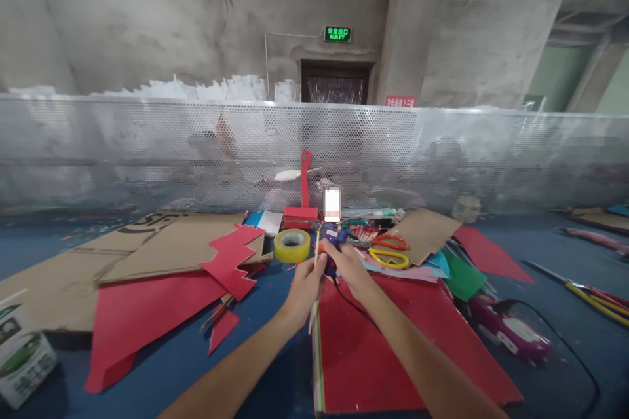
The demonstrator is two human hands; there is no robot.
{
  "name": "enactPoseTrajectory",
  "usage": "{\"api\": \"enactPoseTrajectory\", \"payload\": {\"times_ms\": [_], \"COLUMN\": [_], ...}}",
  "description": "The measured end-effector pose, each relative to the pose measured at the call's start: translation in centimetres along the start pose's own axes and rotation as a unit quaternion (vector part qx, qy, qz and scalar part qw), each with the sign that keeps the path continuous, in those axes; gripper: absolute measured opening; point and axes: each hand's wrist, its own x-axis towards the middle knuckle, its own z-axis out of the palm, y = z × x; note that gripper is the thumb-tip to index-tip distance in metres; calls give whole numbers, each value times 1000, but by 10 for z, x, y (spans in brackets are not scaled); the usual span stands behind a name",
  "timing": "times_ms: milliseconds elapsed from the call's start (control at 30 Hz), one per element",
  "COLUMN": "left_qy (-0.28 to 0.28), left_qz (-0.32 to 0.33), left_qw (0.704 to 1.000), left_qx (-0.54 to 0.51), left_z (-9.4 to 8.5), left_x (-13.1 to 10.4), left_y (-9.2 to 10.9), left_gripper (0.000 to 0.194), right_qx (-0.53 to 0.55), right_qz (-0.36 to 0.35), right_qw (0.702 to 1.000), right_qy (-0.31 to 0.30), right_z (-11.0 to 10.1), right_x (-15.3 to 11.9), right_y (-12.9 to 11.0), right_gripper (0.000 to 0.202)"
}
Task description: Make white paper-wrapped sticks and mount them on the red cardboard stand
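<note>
My left hand [305, 289] pinches a thin pale wooden stick [317, 245] that stands nearly upright. Close on its right, my right hand [348, 267] is closed around a dark blue tool [334, 236], with a black cord running down below the wrist. The hands almost touch, just above the far edge of a stack of red sheets [383, 353]. Beyond them stands a red cut-out hook shape [305, 180] on a red base [301, 213], with a small white piece on its stem. Whatever lies between the fingertips is too small to make out.
Yellow tape roll [291, 246] lies left of the hands; brown cardboard [167, 249] and red scraps [233, 258] spread farther left. Yellow-handled scissors [389, 258], a green sheet [462, 275] and a purple device [511, 330] lie right. A perforated metal screen [147, 157] runs behind.
</note>
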Motion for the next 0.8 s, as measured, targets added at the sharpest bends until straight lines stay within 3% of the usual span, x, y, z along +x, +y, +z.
{"api": "enactPoseTrajectory", "payload": {"times_ms": [167,300,467,600,800], "left_qy": [2,21,-1,-16,0], "left_qz": [15,46,63,63,68], "left_qw": [999,998,998,996,995], "left_qx": [-29,-42,16,65,70], "left_z": [-9,-29,-55,-63,-63], "left_x": [5,18,30,33,37], "left_y": [6,9,12,10,3], "left_gripper": [55,37,41,50,50], "right_qx": [124,163,88,0,101], "right_qz": [37,24,23,22,66], "right_qw": [992,986,995,999,992], "right_qy": [10,-24,-48,-43,-41], "right_z": [-21,-38,-47,-48,-44], "right_x": [11,15,14,14,14], "right_y": [-3,-8,-10,-5,1], "right_gripper": [43,42,45,51,52]}}
